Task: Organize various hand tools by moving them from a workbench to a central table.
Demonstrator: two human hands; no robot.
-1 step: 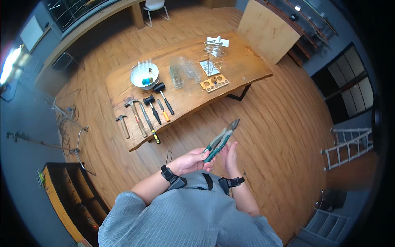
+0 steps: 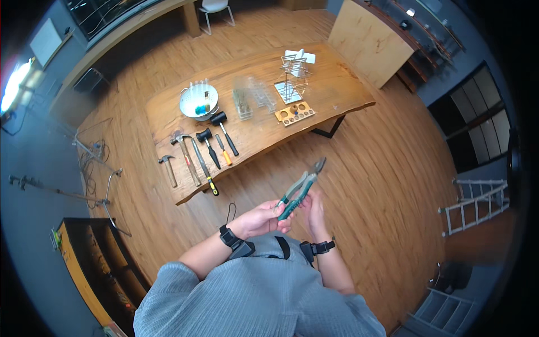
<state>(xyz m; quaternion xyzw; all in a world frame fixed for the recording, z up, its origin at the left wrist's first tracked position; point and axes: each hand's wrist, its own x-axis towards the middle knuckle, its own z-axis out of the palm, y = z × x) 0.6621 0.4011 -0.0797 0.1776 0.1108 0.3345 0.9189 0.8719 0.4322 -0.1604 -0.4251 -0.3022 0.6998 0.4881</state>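
Note:
My left hand (image 2: 263, 219) is closed around the lower handles of a pair of green-and-grey pliers (image 2: 297, 194). The dark jaws of the pliers point up and away to the right, and the handles are spread apart. Close beside the right-hand handle is my right hand (image 2: 315, 218), its fingers loosely raised and slightly blurred. Part of those fingers lies behind the handle, so I cannot tell whether they touch it. Both wrists wear black strapped devices, and a thin dark loop of cord rises by the left wrist.
On the wooden table (image 2: 258, 143) ahead lie a claw hammer (image 2: 188, 157), a smaller hammer (image 2: 169, 168), black mallets (image 2: 208, 143), a file (image 2: 205, 168) and an orange-handled tool (image 2: 224, 150). Behind are a white colander (image 2: 188, 106), clear plastic containers (image 2: 243, 109) and a wooden holed block (image 2: 296, 114).
My right hand's thumb has come in toward the pliers' handle. The pliers have shifted slightly up, and the view has moved a little. My left hand keeps its grip.

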